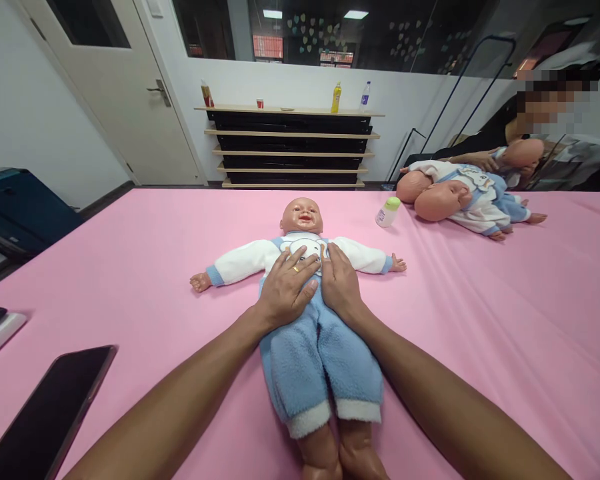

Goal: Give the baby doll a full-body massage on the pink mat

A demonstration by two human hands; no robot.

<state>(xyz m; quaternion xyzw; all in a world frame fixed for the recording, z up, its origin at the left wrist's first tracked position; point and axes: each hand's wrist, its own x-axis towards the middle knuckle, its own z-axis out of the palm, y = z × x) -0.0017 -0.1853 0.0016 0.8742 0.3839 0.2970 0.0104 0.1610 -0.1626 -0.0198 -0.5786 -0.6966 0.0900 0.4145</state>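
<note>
A baby doll (300,360) in a white top and fluffy blue trousers lies on its back, head away from me, arms stretched out to the sides. My left hand (287,287) rests flat on the left part of its belly and chest, fingers spread, a ring on one finger. On the other side of the torso lies my right hand (341,283), fingers extended along the doll's chest, its palm turned inward. Both hands touch the clothing and neither grasps it. Between them the bear print on the top is partly covered.
A pink sheet (145,267) covers the table. Beyond the doll stands a small bottle with a green cap (389,212). More dolls (473,197) lie at the far right, near a person holding one. A phone (50,413) lies at the left front; a shelf (290,143) stands behind.
</note>
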